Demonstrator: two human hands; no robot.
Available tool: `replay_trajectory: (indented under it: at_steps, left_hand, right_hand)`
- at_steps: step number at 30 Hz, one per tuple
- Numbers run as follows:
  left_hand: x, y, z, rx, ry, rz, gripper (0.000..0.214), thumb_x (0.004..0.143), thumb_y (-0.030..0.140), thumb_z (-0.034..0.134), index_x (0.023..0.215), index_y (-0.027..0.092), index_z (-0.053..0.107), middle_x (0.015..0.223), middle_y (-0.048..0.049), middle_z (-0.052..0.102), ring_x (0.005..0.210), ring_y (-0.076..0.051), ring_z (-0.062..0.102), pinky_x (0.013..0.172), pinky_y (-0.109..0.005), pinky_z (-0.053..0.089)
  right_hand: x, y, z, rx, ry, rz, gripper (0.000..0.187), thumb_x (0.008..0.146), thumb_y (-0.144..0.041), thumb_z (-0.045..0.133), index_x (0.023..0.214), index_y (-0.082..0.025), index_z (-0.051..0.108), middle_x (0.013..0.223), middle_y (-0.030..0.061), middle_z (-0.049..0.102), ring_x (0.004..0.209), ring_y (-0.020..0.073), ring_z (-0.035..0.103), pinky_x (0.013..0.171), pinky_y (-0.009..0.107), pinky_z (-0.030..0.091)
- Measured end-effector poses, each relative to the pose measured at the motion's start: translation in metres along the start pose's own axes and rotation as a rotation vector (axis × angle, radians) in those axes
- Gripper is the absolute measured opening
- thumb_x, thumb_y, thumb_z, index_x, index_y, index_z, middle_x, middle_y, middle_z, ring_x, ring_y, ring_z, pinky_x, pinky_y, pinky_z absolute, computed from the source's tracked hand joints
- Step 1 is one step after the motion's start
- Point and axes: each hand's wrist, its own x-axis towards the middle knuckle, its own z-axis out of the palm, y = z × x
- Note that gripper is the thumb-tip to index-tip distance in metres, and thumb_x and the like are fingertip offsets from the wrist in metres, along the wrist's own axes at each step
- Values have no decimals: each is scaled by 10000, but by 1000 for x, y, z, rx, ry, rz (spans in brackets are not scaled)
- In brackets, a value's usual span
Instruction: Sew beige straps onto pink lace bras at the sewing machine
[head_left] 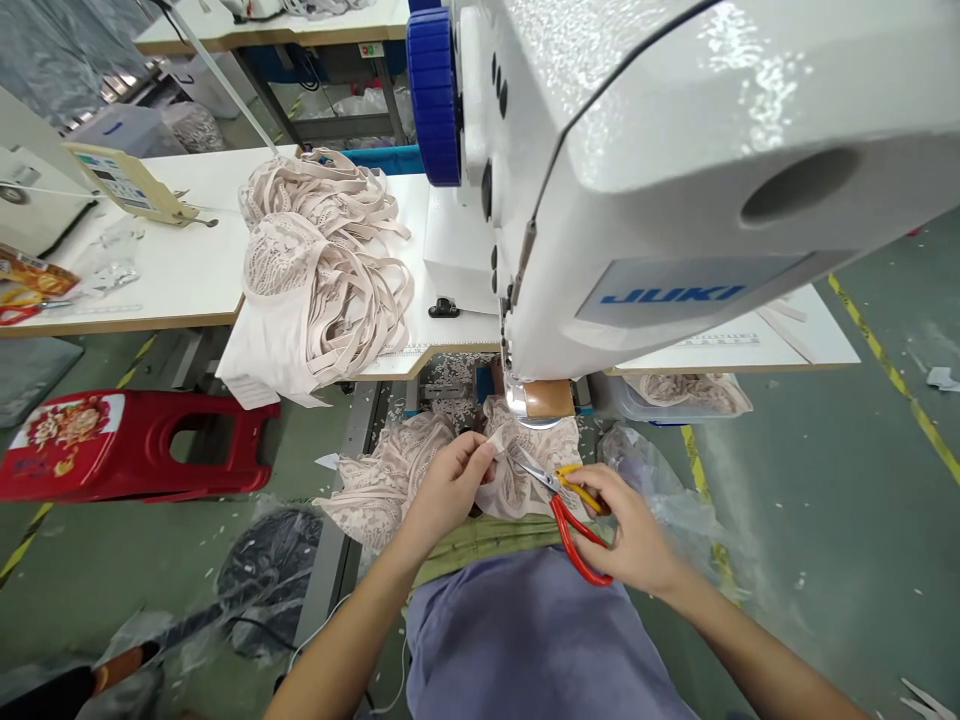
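Note:
My left hand pinches the edge of a beige lace bra in front of the sewing machine. In my right hand is a pair of scissors with one red and one yellow handle. Its blades point up and left, close beside the fabric at my left fingertips; whether they touch it I cannot tell. More beige lace lies bunched to the left of my left hand, over my lap.
A white sewing machine overhangs the work from above. A heap of beige bras lies on the white table at left. A red stool lies on the left floor. A plastic bin holding lace sits under the table at right.

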Motion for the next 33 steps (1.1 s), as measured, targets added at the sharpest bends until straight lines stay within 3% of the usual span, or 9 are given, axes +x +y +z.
replay_trajectory:
  at_steps: [4, 9, 16, 23, 28, 33]
  left_hand:
    - [2, 3, -2, -9, -36, -18, 334, 920, 485, 473, 774, 200, 567, 692, 6, 566, 640, -139, 501, 619, -248, 402]
    - [4, 3, -1, -29, -86, -51, 306, 911, 457, 491, 838, 185, 611, 718, -9, 621, 635, -137, 522, 595, -244, 401]
    - [4, 5, -4, 31, -24, -37, 333, 908, 425, 488, 705, 180, 585, 675, -6, 591, 599, -121, 484, 569, -236, 384]
    - [2, 8, -5, -44, 69, -21, 286, 886, 425, 527, 753, 187, 614, 711, -4, 644, 642, -129, 547, 614, -228, 426]
    - [2, 1, -9, 279, 199, 114, 246, 875, 367, 486, 820, 191, 649, 765, -42, 713, 679, -174, 633, 619, -268, 451]
    - [4, -5, -12, 520, 222, 284, 291, 893, 326, 433, 1055, 188, 631, 740, -41, 719, 676, -195, 671, 592, -277, 458]
  right_hand:
    - [-3, 4, 10, 3, -33, -27, 489, 719, -197, 640, 1193, -259, 533, 1101, 80, 636, 820, 216, 630, 656, 325, 528]
    - [13, -6, 16, 22, -35, -14, 422, 711, -185, 620, 1128, -237, 572, 1076, 81, 666, 816, 213, 647, 676, 331, 543]
    - [20, -11, 10, 55, -47, 40, 309, 786, -204, 603, 1085, -259, 658, 1032, 61, 722, 875, 228, 691, 754, 342, 566]
    - [2, -10, -15, 2, 18, 128, 258, 867, -263, 540, 1071, -240, 695, 813, 43, 687, 573, 169, 607, 520, 287, 517]
    - [21, 32, -56, -237, 183, 131, 266, 886, -386, 550, 1066, -261, 700, 802, 61, 684, 640, 224, 619, 544, 334, 508]
    - [99, 96, -100, -504, 317, 126, 360, 874, -403, 550, 1114, -159, 660, 929, 141, 691, 861, 294, 623, 715, 382, 497]
